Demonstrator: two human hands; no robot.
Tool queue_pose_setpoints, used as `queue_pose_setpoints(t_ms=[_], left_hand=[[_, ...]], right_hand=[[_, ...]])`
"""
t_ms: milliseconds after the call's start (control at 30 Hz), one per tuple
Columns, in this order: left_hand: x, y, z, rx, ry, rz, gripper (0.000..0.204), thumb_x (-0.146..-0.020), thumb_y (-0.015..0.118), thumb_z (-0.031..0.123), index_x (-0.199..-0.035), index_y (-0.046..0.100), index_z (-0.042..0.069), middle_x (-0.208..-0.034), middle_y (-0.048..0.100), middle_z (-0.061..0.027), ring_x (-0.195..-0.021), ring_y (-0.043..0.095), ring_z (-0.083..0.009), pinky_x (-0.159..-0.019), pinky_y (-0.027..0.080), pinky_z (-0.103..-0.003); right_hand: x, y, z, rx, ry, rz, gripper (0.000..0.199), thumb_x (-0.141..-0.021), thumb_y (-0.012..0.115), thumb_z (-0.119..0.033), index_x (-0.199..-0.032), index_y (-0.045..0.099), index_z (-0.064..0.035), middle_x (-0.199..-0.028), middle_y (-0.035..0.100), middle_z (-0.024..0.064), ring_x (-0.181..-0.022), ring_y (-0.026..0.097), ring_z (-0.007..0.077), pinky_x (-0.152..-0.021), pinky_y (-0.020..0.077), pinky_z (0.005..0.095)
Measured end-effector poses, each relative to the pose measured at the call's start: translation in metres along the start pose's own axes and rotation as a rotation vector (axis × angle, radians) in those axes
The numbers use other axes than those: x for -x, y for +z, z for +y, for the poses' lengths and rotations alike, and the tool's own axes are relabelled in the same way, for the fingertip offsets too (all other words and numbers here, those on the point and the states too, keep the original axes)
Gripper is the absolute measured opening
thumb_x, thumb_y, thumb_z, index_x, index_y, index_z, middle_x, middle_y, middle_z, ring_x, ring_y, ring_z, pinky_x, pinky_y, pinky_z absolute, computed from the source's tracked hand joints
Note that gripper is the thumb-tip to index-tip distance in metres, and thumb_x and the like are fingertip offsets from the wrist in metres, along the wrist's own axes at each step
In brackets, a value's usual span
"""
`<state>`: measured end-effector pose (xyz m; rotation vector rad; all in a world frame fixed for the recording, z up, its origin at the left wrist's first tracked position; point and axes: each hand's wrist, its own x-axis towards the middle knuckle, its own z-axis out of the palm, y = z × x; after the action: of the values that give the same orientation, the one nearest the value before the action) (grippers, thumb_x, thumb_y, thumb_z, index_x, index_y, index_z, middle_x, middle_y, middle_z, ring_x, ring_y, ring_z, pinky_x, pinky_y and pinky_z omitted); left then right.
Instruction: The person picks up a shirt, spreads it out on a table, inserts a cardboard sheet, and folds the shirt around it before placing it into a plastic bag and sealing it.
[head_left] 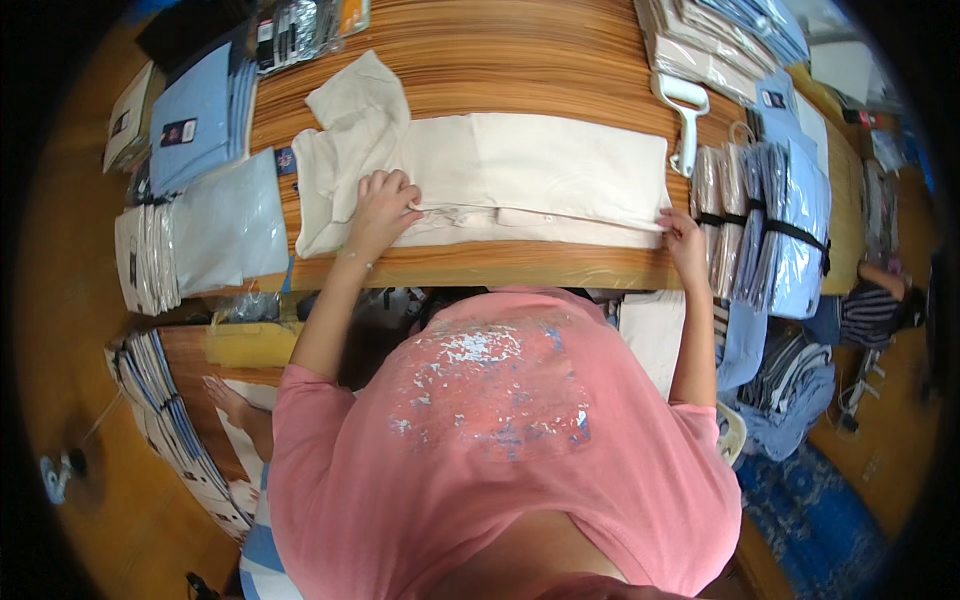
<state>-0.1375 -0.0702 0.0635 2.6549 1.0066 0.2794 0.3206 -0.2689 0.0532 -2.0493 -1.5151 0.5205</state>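
Note:
A cream shirt [560, 165] lies folded lengthwise in a long strip across the table. One sleeve [365, 95] is doubled back at its left end and sticks out past the far edge. Along the near side a flap is folded over, and a button shows on the layer below. My left hand [380, 212] is closed on that flap's edge near the sleeve, fingertips curled into the cloth. At the strip's right end my right hand [683, 242] pinches the near corner between thumb and fingers.
A white lint roller [686, 115] lies beyond my right hand. Bundles of bagged shirts tied with black straps [790, 225] stand at the right edge. Blue folded shirts [190, 115] and a clear plastic bag [230, 225] are on the left. More packed garments [690, 45] sit at the back right.

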Motion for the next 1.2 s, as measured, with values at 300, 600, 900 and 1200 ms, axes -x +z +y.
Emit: queue_pose_setpoints(t_ms=[300,600,900,1200], left_hand=[[0.027,0.005,-0.005,-0.092,0.090,-0.025,0.013,-0.075,0.064,0.021,-0.086,0.064,0.014,-0.088,0.053,-0.0024,-0.091,0.048,-0.0213,-0.082,0.036,-0.037],[0.037,0.011,-0.003,0.060,-0.006,-0.003,0.014,-0.080,0.059,0.018,-0.089,0.067,0.011,-0.086,0.059,-0.0043,-0.088,0.051,-0.0202,-0.080,0.039,-0.035],[-0.032,-0.043,-0.034,0.940,-0.473,0.832,0.029,-0.079,0.070,0.018,-0.093,0.050,0.002,-0.084,0.056,-0.0065,-0.073,0.057,-0.0139,-0.063,0.048,-0.025],[-0.038,-0.023,0.041,1.118,-0.457,0.541,0.006,-0.085,0.057,0.001,-0.091,0.057,0.001,-0.079,0.060,-0.0001,-0.072,0.057,-0.0061,-0.062,0.047,-0.021]], right_hand=[[-0.155,0.102,-0.214,0.172,-0.511,-0.239,0.019,-0.077,0.055,-0.005,-0.094,0.065,-0.0036,-0.096,0.060,0.0186,-0.090,0.057,0.0364,-0.077,0.0458,0.0433],[-0.291,0.318,-0.345,0.269,-0.563,-0.112,0.022,-0.079,0.058,-0.015,-0.100,0.062,-0.0091,-0.102,0.063,0.0097,-0.101,0.057,0.0256,-0.084,0.0405,0.0444],[-0.194,0.195,-0.326,-0.056,-0.910,-0.099,0.021,-0.069,0.068,-0.009,-0.088,0.060,-0.0057,-0.081,0.061,0.0118,-0.082,0.057,0.0313,-0.074,0.0429,0.0402],[-0.092,0.140,-0.263,-1.034,0.095,-0.526,0.013,-0.084,0.058,-0.009,-0.092,0.060,0.0018,-0.092,0.064,0.0068,-0.086,0.059,0.0199,-0.079,0.0454,0.0303]])
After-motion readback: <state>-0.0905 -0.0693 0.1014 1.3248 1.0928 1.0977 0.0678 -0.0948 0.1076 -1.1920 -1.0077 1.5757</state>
